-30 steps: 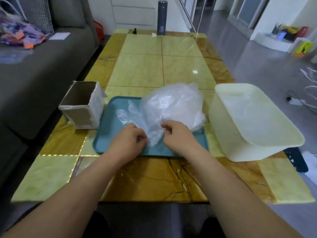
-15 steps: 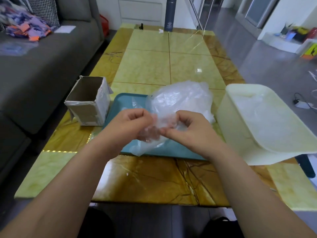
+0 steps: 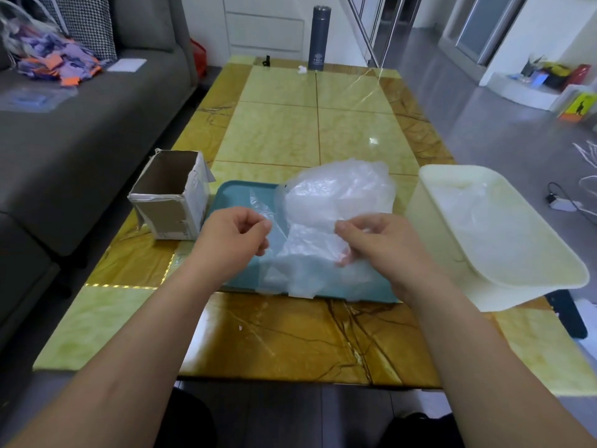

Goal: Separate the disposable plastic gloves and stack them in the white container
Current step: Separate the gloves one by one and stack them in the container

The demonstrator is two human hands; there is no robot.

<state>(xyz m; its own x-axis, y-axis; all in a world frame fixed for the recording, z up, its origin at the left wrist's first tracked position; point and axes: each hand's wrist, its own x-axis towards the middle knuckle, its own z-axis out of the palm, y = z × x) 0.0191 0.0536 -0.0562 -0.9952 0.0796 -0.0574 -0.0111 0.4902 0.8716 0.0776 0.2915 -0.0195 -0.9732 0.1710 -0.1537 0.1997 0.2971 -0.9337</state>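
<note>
A crumpled pile of clear plastic gloves lies on a teal tray in front of me. Between my hands a single thin glove is stretched out above the tray's near edge, its lower part hanging down. My left hand pinches its left edge between thumb and forefinger. My right hand pinches its right edge, fingers curled into the film. The white container stands to the right of the tray, tilted toward me, with some clear gloves inside.
An open cardboard box stands left of the tray. A dark bottle is at the far end of the yellow marble table. A grey sofa runs along the left side; cables lie on the floor to the right.
My hands rose from the tray with a glove. They have since moved apart and spread it between them.
</note>
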